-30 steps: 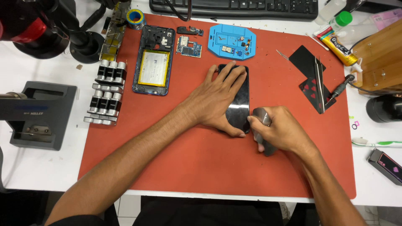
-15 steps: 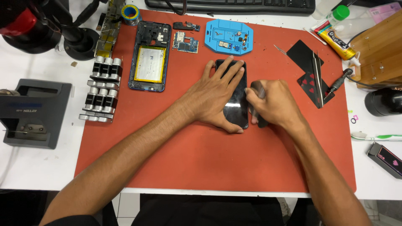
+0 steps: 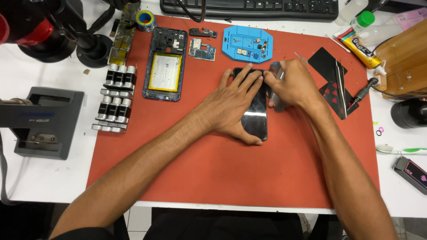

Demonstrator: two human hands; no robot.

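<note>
Left hand lies flat, fingers spread, pressing a black phone panel onto the red mat. The panel sits mid-mat, long side running away from the person, just below the blue tray.

Right hand is curled closed around a grey tool, held against the panel's right edge near its far end. Fingertips of both hands nearly meet at the panel's top corner.

Change from earlier frames: a second ago the right hand was at the near end of the panel, low on its right side; half a second ago it was partway up; now it is at the far end. The tool has travelled along the right edge, away from the person. Left hand stays put on the panel, and the panel keeps its place.

Around: an opened phone frame with a yellow battery lies left of the hands; a small circuit board beside it. Silver-capped cylinders in rows at the mat's left edge. Black cards and tweezers right of the right hand. Keyboard at the far edge of the white tabletop.
</note>
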